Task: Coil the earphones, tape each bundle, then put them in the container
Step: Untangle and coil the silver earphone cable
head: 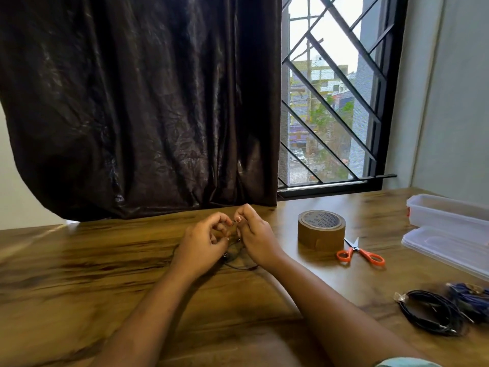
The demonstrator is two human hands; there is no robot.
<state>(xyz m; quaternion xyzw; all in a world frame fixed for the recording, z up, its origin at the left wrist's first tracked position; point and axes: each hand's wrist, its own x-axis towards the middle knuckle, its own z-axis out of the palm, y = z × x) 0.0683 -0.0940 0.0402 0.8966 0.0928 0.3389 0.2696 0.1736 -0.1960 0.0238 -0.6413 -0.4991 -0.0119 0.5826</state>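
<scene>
While left hand [203, 238] and right hand [258, 241] are pinching the earphones [232, 264] on the worktop [79, 260] near its far edge, tape [321, 229] and scissors [361, 254] are lying to the right, container [447, 215] far right, well apart.

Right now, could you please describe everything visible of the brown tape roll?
The brown tape roll lies flat on the wooden table, right of the right hand, which does not touch it. It is a thick brown ring with a greyish printed top, lettering unreadable. A loose end shows on its front wall. The orange-handled scissors lie beside its base, tips nearly touching.
</scene>
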